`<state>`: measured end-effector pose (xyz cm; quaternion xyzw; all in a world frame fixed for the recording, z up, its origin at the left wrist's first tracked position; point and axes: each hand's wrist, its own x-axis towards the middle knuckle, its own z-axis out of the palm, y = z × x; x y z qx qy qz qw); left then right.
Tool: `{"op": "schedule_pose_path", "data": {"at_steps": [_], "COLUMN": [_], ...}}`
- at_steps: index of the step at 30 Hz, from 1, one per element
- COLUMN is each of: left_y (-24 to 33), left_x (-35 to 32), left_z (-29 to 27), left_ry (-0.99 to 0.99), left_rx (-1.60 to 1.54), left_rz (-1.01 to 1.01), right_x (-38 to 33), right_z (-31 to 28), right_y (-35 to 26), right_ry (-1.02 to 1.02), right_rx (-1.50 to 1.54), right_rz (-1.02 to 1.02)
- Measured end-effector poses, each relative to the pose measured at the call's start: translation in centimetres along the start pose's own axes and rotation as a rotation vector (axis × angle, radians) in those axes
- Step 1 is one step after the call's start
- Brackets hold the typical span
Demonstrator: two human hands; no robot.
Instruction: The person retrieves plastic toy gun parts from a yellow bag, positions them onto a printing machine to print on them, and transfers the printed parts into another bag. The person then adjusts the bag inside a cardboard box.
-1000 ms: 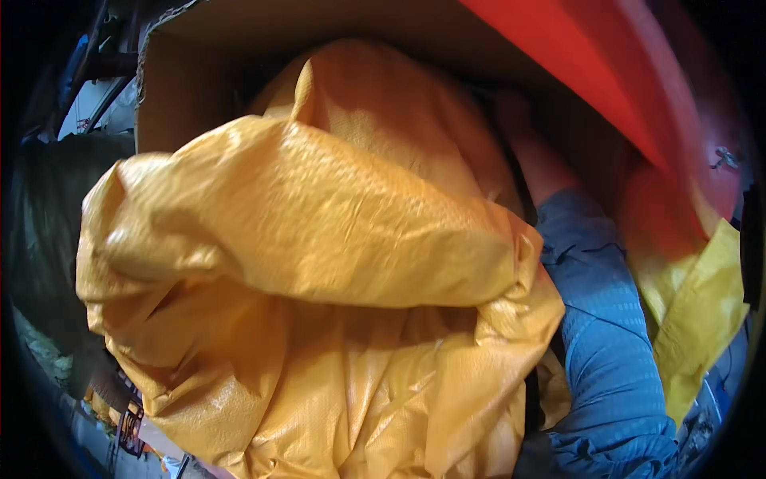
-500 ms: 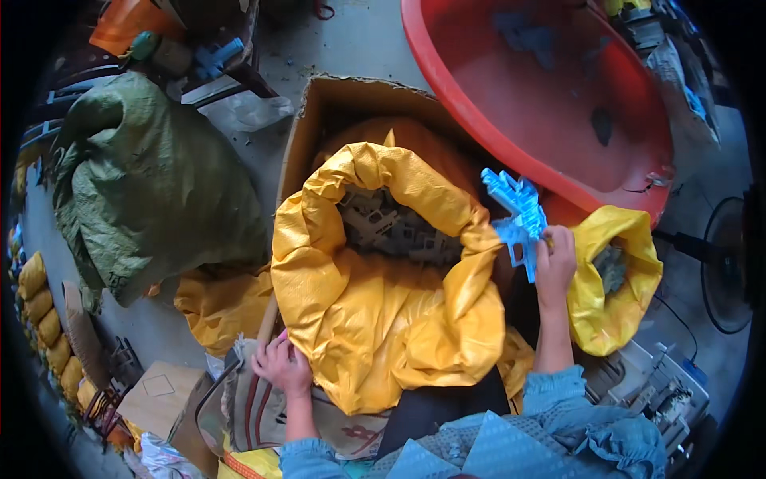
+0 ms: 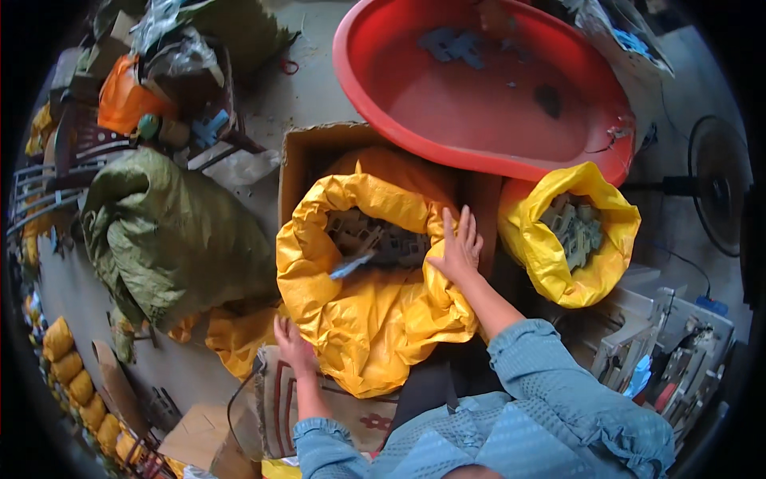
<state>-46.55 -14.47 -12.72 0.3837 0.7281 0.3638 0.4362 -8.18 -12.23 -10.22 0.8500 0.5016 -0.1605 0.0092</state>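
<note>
A large yellow woven sack (image 3: 363, 335) with a rolled-down rim stands in front of me, partly inside a cardboard box (image 3: 307, 148). Grey plastic parts (image 3: 383, 243), some shaped like toy guns, lie inside. A blurred light-blue plastic piece (image 3: 351, 266) shows at the near side of its mouth. My right hand (image 3: 461, 249) rests on the sack's right rim, fingers spread, holding nothing. At the lower left side of the sack is my left hand (image 3: 297, 349), fingers stretched upward along it and partly blurred; its thumb side is hidden.
A red tub (image 3: 479, 152) with blue pieces (image 3: 452, 46) stands beyond. To the right are a smaller yellow sack (image 3: 542, 263) of grey-green parts, a black fan (image 3: 714, 184) and a metal frame (image 3: 638, 327). A green sack (image 3: 171, 239) sits at the left.
The blue toy guns have left my right hand, which moved left onto the sack rim and opened. A blue blur now shows in the sack mouth. The view has shifted.
</note>
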Motion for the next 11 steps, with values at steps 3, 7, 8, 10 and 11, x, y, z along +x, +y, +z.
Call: {"op": "schedule_pose_path", "data": {"at_steps": [3,7,8,10,11], "left_y": [-0.1,6.2,8.9,15.0,18.1], "left_x": [3.6,8.1,9.6,11.7,11.3], "left_z": [6.0,10.4,10.0,7.2,5.6], "left_ry": [-0.057,-0.242,-0.228,-0.152,-0.133], "left_rx": [0.426,0.133,0.128,-0.055,-0.196], "left_rz": [0.127,-0.046,-0.068,-0.022,0.04], "right_x": [1.9,1.4,1.1,0.9,1.4], "right_z": [3.3,0.7,-1.2,-6.5,-10.1], "right_y": [3.1,1.6,1.1,0.6,0.8], "right_ry": [-0.302,-0.441,-0.516,-0.699,-0.817], "right_rx": [0.443,1.625,1.731,1.89,2.016], "right_rz": [0.572,0.613,0.468,0.259,0.11]}}
